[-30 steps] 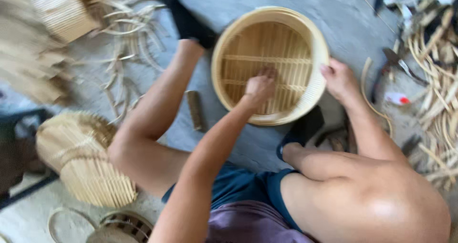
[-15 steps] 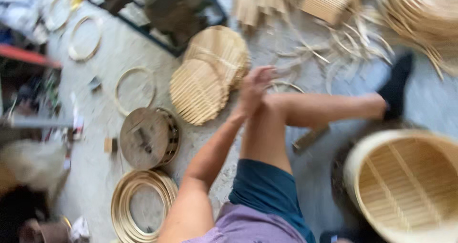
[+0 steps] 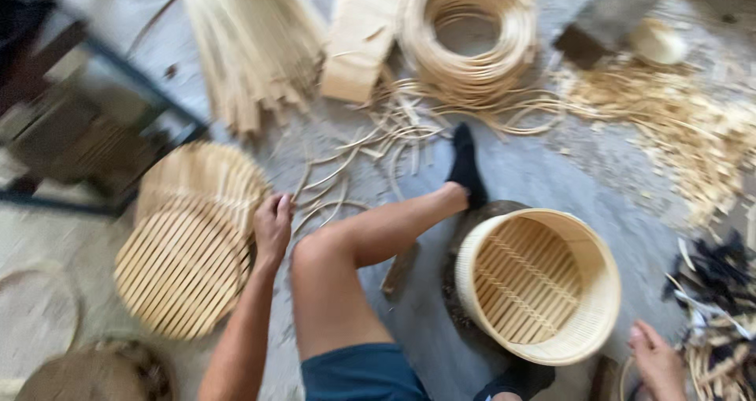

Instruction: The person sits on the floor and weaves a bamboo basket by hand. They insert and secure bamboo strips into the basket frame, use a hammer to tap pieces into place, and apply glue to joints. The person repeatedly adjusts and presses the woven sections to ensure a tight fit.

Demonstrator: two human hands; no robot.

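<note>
1. Two hands in view. Left hand (image 3: 273, 226), fingers curled over the edge of a stack of round slatted bamboo mats (image 3: 189, 239) on the floor (image 3: 543, 172).
2. Right hand (image 3: 657, 362) low at the frame's corner, fingers loose, apparently holding nothing; the blur leaves this unsure.
3. Bamboo steamer basket (image 3: 538, 284) tilted on a dark block beside the bent knee.
4. Coil of bamboo strips (image 3: 469, 35) well beyond the foot.

— Where's the left hand (image 3: 272, 226)?

— On the right edge of the stack of slatted discs (image 3: 189, 243), left of the raised knee (image 3: 327, 251).

— And the round steamer basket (image 3: 538, 284)?

— On the floor (image 3: 551, 172) right of that leg, the right hand (image 3: 657, 362) just beside it. The coil of strips (image 3: 470, 35) lies behind.
</note>
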